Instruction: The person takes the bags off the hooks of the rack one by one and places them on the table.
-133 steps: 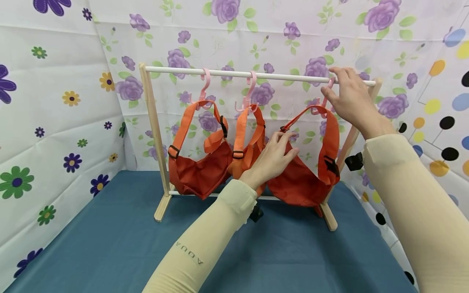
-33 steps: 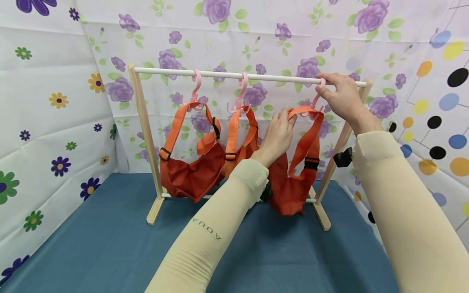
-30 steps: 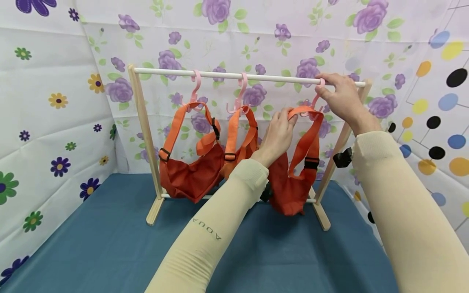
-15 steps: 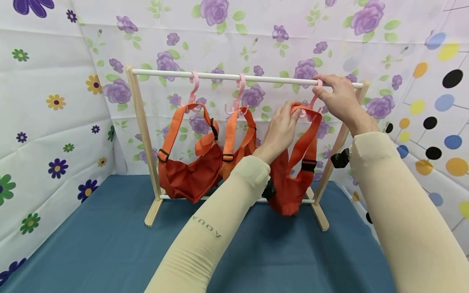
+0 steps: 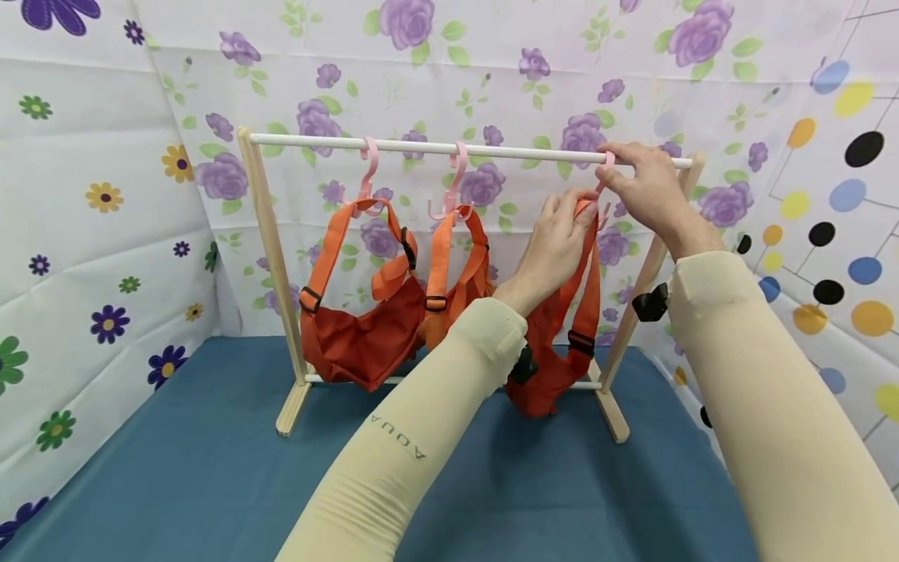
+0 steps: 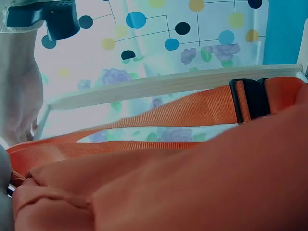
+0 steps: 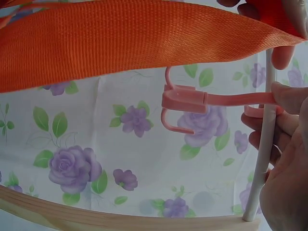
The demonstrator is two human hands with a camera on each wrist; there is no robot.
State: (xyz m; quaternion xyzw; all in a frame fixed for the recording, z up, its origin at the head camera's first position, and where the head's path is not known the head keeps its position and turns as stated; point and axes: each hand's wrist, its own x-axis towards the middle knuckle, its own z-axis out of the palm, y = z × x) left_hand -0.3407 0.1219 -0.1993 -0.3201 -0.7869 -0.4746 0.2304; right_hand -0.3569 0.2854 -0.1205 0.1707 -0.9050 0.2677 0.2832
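Observation:
My left hand (image 5: 551, 246) pinches the top of an orange strap just below the right end of the rod. From that strap hangs a red-orange bag (image 5: 537, 386), partly hidden by my left forearm; its black buckle (image 6: 250, 98) shows in the left wrist view. My right hand (image 5: 646, 183) grips a pink hanger (image 7: 185, 101) at its hook, with fingers over the white rod (image 7: 262, 168). The strap (image 7: 120, 45) crosses close beside the hanger's lower prongs in the right wrist view. My left fingertips (image 7: 283, 57) show near the rod there.
Two more orange bags, a left one (image 5: 365, 339) and a middle one (image 5: 438, 312), hang from pink hangers on the same rod. The rack's wooden legs (image 5: 293, 410) stand on a blue tablecloth (image 5: 175, 468). Patterned cloth walls (image 5: 295, 70) enclose the back and sides.
My left hand, lower on the bag at first, now holds the strap and has moved up and right to the hanger. The bag has narrowed and turned. My right hand stays at the hook.

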